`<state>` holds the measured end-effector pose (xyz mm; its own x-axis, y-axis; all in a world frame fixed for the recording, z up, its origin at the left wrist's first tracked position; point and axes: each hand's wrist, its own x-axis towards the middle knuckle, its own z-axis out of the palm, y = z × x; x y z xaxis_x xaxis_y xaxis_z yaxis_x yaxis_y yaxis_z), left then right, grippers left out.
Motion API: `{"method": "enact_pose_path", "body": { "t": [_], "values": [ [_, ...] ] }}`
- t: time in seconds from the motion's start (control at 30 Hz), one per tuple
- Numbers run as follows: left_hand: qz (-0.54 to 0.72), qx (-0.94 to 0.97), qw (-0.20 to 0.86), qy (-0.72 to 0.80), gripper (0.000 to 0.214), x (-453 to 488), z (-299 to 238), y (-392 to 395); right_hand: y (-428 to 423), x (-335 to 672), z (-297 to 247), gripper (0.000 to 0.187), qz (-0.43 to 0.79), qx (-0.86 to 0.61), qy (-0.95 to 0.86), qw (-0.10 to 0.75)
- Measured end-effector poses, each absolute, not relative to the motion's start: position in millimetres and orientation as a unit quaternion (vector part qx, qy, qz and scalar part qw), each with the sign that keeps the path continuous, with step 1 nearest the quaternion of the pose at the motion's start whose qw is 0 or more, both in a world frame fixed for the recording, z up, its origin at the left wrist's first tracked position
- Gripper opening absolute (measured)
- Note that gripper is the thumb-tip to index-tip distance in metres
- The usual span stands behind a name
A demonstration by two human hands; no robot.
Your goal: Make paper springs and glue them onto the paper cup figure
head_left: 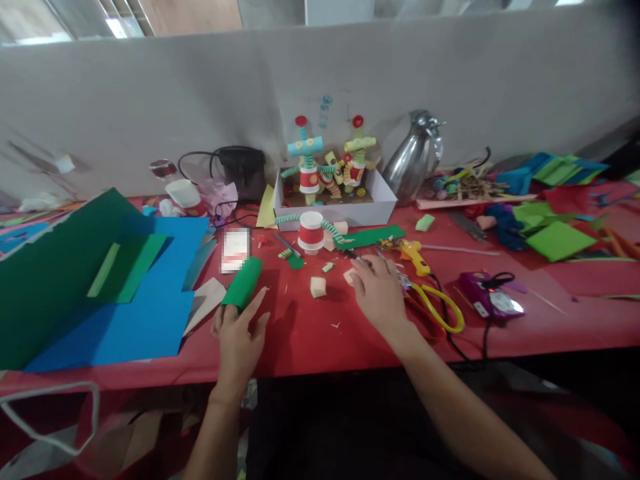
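My left hand (237, 333) grips one end of a rolled green paper tube (244, 283) that points away from me over the red table (310, 333). My right hand (377, 290) lies palm down on the table, its fingers reaching toward small pieces near a green paper strip (370, 237); I cannot make out whether the fingertips hold anything. A red-and-white paper cup figure (311, 231) with coiled green arms stands just beyond. Yellow-handled scissors (440, 310) lie right of my right hand, a yellow glue gun (414, 255) beyond them.
A white box (373, 210) holds more cup figures at the back. Green (45, 293) and blue card sheets (150, 313) cover the left side. A metal jug (415, 157), a black bag (243, 170), and piles of coloured paper (555, 237) sit at the back and right. Small foam cubes (318, 287) dot the table.
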<state>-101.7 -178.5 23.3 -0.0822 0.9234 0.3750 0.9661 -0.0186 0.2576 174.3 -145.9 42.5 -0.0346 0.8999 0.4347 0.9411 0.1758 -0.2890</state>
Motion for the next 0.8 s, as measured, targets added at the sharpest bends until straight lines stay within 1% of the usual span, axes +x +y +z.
{"method": "enact_pose_path", "body": {
  "t": [0.1,0.17,0.27,0.37,0.47,0.5,0.6,0.63,0.7,0.8],
  "values": [
    [-0.268,-0.695,-0.029,-0.667,0.04,-114,26,-186,-149,163,49,0.038,-0.016,-0.574,-0.77,0.279],
    [-0.275,-0.696,-0.057,-0.661,0.04,-123,26,-192,-151,154,49,0.045,0.012,-0.532,-0.802,0.272],
    [-0.256,-0.704,-0.069,-0.659,0.041,-132,22,-200,-149,142,44,0.051,0.02,-0.496,-0.837,0.23],
    [-0.21,-0.705,-0.066,-0.674,0.045,-136,24,-214,-141,134,37,0.047,0.023,-0.489,-0.851,0.188],
    [-0.192,-0.65,-0.067,-0.732,0.046,-127,39,-230,-133,134,34,0.048,0.041,-0.486,-0.853,0.188],
    [-0.219,-0.638,-0.077,-0.735,0.044,-120,46,-233,-132,134,35,0.048,0.049,-0.484,-0.85,0.204],
    [-0.358,-0.647,-0.146,-0.657,0.036,-92,66,-221,-132,136,36,0.051,0.075,-0.476,-0.839,0.251],
    [-0.392,-0.643,-0.171,-0.635,0.033,-82,70,-209,-133,135,37,0.053,0.08,-0.476,-0.839,0.249],
    [-0.463,-0.614,-0.224,-0.599,0.03,-62,75,-174,-137,135,37,0.055,0.078,-0.471,-0.851,0.217],
    [-0.535,-0.546,-0.316,-0.562,0.034,-38,69,-111,-145,144,42,0.058,0.06,-0.462,-0.866,0.181]
  ]
}}
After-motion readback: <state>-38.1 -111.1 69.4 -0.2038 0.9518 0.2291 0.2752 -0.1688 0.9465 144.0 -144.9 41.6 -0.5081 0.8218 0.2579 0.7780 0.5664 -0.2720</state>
